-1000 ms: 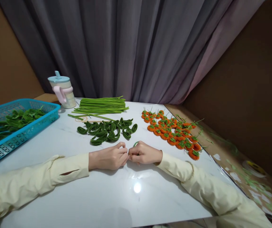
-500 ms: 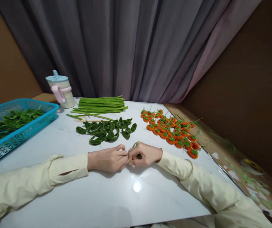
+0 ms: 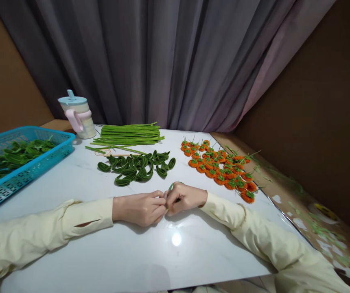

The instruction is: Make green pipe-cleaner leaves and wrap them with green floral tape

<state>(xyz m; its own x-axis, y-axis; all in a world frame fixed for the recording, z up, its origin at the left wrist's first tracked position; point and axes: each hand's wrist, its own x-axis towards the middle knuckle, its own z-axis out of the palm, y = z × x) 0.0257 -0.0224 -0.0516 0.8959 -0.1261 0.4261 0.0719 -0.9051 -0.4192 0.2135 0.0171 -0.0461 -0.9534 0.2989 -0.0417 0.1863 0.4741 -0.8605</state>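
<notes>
My left hand (image 3: 143,208) and my right hand (image 3: 185,198) meet above the near middle of the white table, fingertips pinched together. Whatever lies between the fingers is mostly hidden; only a tiny pale tip shows there. A green curved strip (image 3: 171,186) peeks out behind my right hand, and I cannot tell whether that hand holds it. Just beyond my left hand lies a loose pile of dark green fuzzy leaves (image 3: 136,167), looped from pipe cleaner. Orange fuzzy pieces with green tops and thin stems (image 3: 220,165) spread out beyond my right hand.
Light green pipe cleaners (image 3: 130,134) lie bundled at the back, near a thin wooden stick (image 3: 123,155). A blue basket (image 3: 31,173) with green leaves stands left, beside a lidded cup (image 3: 82,118). Green and white scraps (image 3: 324,240) litter the brown surface at right.
Both hands stay together at the same spot. My left hand has shifted slightly down, and my right hand's fingers have curled closer around the pinch.
</notes>
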